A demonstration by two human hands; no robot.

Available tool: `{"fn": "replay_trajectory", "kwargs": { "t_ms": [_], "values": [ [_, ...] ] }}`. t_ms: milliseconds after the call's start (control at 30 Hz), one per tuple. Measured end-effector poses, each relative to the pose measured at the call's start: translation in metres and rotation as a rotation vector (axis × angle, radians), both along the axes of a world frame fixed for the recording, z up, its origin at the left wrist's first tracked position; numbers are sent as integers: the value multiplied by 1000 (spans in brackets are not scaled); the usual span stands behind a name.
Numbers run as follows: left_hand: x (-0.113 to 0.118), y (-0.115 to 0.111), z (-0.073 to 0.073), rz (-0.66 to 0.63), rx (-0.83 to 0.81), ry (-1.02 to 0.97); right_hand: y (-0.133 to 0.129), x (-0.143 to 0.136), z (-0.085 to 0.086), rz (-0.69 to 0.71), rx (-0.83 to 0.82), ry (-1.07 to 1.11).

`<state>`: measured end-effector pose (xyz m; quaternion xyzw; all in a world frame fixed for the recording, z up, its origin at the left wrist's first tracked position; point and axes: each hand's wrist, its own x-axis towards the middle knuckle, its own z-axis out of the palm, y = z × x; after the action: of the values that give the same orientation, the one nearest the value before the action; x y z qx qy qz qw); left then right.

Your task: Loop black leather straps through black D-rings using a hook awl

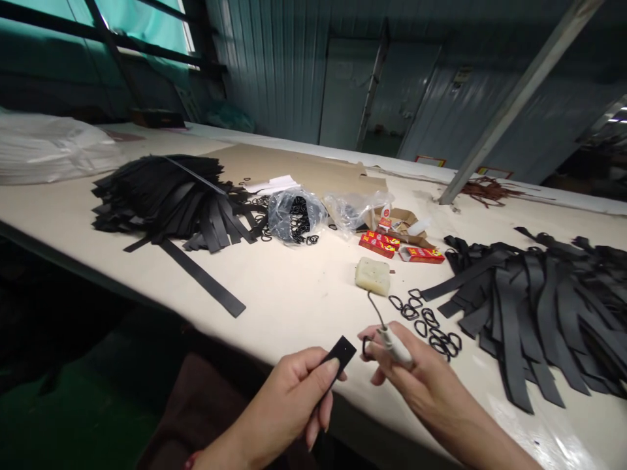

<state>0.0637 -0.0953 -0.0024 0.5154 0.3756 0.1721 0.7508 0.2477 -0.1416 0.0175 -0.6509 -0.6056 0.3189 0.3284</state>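
Pinching a black strap (pixel 341 351) close to its squared end, the left hand (pixel 289 395) sits at about nine o'clock from the right hand (pixel 424 372), with a narrow gap between the two. The strap's long axis runs from roughly seven o'clock, below the fingers, up to one o'clock, and a small pale spot shows near the free end. Just past that end, at about three o'clock, the right fingers hold a small black ring (pixel 365 346), beside the strap but apart from it. The same hand also grasps the pale handle (pixel 398 348) of a hooked tool; its thin metal shaft (pixel 376 310) points toward eleven o'clock, its tip by the lower edge of a yellowish block (pixel 373 275). Neither hand is empty: the left is closed on the strap, the right curled around handle and ring together. Whether the ring's flat side faces the strap end, I cannot tell.

Of the two hands, the right is nearer the loose rings (pixel 428 320), which lie on the table (pixel 294 297) at about twelve o'clock from it. A heap of straps (pixel 533 300) spreads at two o'clock from the right hand, and another bundle (pixel 161 196) lies between ten and eleven from the left.
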Motion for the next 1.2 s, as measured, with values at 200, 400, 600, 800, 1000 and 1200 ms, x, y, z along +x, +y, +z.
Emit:
{"fn": "replay_trajectory", "kwargs": {
  "t_ms": [200,400,600,800,1000,1200],
  "values": [
    [-14,-2,8,-51,122,61,-1,-39,-2,153,62,17],
    [-29,1,11,-69,214,-29,0,-41,-1,185,11,-73],
    [-35,4,5,-4,291,-110,-3,-50,-8,270,130,-142],
    [-39,5,4,28,216,-146,-1,-69,-4,-143,-34,250],
    [-47,5,0,55,428,50,-1,-77,-5,-67,62,117],
    [-60,8,-7,483,608,455,-9,-66,-24,280,352,-132]
  ]
}}
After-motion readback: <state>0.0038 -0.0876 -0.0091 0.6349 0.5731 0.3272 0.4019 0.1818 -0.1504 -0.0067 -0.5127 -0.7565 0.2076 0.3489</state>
